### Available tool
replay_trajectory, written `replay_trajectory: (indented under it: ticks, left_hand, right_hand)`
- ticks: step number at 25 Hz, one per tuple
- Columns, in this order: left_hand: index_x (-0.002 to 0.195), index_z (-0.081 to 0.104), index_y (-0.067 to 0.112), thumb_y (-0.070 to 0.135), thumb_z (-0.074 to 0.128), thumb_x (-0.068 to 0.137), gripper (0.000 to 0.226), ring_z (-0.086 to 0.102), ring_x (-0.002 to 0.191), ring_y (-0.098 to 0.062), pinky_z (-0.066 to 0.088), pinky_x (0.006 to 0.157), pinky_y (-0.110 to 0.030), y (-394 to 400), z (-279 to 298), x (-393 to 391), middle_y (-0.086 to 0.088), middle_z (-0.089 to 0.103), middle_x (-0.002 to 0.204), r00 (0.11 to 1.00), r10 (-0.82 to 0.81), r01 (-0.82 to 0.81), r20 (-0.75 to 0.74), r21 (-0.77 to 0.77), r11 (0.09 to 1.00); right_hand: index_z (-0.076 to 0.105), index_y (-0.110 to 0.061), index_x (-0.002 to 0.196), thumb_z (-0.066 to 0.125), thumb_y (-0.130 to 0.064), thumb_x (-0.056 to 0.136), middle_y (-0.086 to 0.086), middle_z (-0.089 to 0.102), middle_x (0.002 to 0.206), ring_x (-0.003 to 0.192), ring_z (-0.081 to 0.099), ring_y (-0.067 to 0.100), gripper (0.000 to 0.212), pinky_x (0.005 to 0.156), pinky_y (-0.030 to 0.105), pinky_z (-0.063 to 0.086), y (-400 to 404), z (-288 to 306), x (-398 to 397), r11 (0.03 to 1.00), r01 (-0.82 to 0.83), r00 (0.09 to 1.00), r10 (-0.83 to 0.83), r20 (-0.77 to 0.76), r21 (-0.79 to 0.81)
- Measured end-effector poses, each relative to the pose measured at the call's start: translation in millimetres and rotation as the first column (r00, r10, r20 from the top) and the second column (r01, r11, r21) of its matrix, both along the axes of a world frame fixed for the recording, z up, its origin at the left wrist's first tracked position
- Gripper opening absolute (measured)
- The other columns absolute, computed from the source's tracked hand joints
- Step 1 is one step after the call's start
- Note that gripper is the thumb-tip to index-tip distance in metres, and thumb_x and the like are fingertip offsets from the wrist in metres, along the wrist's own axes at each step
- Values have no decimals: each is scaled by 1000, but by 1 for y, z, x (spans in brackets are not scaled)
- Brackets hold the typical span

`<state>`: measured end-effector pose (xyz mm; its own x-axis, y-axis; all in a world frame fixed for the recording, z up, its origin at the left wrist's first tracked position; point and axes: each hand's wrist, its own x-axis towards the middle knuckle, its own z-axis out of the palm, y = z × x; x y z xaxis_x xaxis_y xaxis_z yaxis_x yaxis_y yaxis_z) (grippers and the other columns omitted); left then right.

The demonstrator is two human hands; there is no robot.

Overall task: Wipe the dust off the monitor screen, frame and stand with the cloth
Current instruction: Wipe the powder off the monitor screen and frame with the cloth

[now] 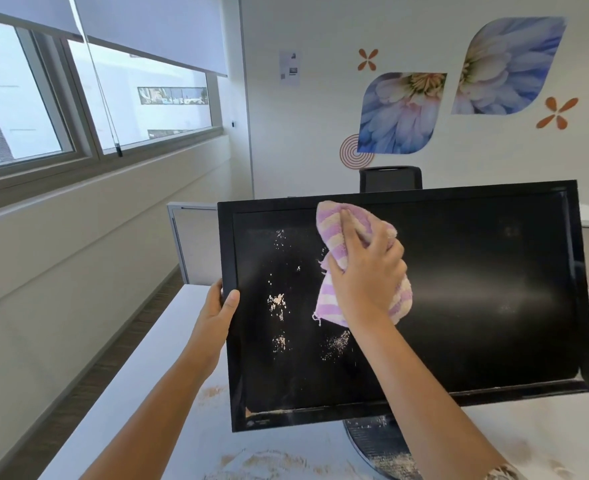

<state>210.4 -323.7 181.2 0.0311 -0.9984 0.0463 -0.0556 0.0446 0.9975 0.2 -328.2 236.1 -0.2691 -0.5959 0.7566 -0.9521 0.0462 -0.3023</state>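
Pressing a striped cloth (362,268) against the upper middle of the monitor (459,289) screen, the right hand (365,271) curls its fingers around it. The left hand (218,306) grips the frame's left edge, near pale dust specks (277,303); the stand (379,445) sits on a dusty desk (140,393).

white desk (140,382) | black chair (390,179) | flower wall pictures (402,112) | windows (61,109)

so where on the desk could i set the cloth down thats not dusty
Bare desk lies left of the monitor, under the left hand. Dust covers the near edge and the stand base. The right hand holds the cloth.
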Motion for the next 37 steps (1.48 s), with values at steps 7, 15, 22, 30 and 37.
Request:
replay_trajectory:
  ticks: [7, 15, 22, 30, 37]
  left_hand:
    - [143, 23, 28, 35, 40, 95, 51, 34, 135, -20, 29, 111, -47, -5, 6, 0, 4, 35, 147, 998, -63, 63, -7, -26, 998]
    - [142, 21, 34, 44, 45, 88, 60, 37, 132, -20, 32, 110, -45, -3, 10, 5, 7, 37, 145, 986, -152, 154, -62, 34, 988]
    - [143, 15, 31, 40, 39, 93, 56, 26, 138, -23, 28, 111, -40, 0, 6, 5, 5, 23, 152, 995, -103, 104, -15, 44, 994]
    - [144, 13, 35, 35, 34, 96, 52, 24, 140, -24, 26, 112, -42, -1, 7, 9, 8, 19, 153, 986, -164, 166, -28, 80, 983]
    - [143, 17, 33, 35, 35, 96, 50, 26, 139, -26, 30, 110, -42, 1, 7, 8, 5, 23, 153, 993, -121, 120, 0, 77, 990]
  right_hand:
    - [50, -34, 133, 81, -38, 66, 9, 52, 134, 108, 52, 41, 74, 77, 51, 50, 4, 6, 38, 989, -146, 958, 136, -253, -20]
    - [42, -36, 138, 74, -39, 72, 6, 51, 131, 111, 52, 35, 73, 79, 45, 51, 25, -29, 34, 955, -274, 767, 287, -574, 111]
    - [44, -44, 132, 58, -32, 85, -4, 42, 129, 116, 37, 24, 50, 87, 41, 40, 82, -50, 21, 545, -472, 703, 707, -77, 693]
    - [33, -42, 139, 53, -22, 89, 3, 35, 135, 106, 40, 28, 57, 76, 34, 40, 55, 26, 18, 922, -193, 872, 318, -372, 335]
    - [17, -24, 138, 61, -26, 91, 9, 24, 139, 128, 26, 31, 64, 105, 45, 33, 90, -63, 77, 709, -119, 790, 491, -366, 695]
